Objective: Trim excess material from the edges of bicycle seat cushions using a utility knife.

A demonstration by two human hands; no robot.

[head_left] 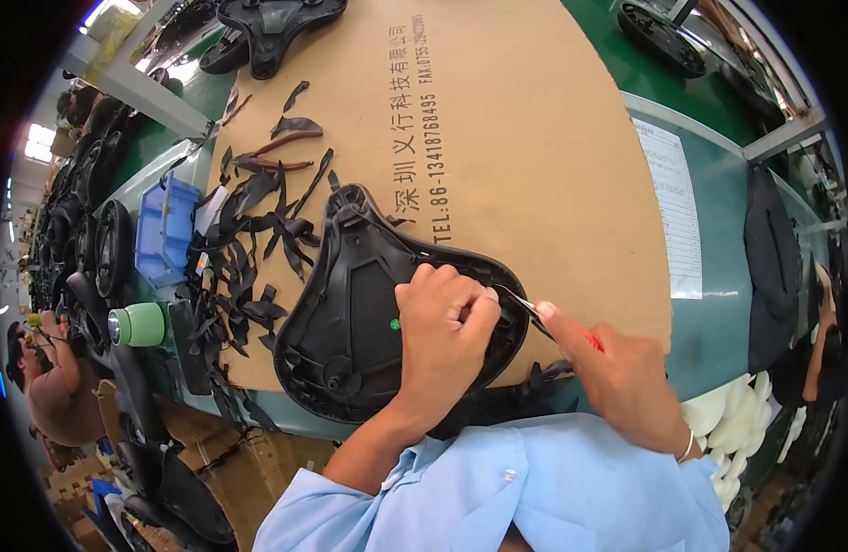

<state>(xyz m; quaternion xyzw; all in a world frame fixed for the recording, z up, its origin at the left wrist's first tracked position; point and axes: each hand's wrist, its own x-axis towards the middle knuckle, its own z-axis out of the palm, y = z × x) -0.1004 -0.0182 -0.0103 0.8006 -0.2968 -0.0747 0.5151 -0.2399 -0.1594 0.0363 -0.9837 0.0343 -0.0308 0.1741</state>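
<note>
Seat base upside down on cardboard near bench edge, left hand clamped over its rim, right hand gripping cutter at that rim, offcuts crowding left side.

The left hand covers part of the black saddle base; the cutting tool is mostly hidden inside the right hand.
</note>
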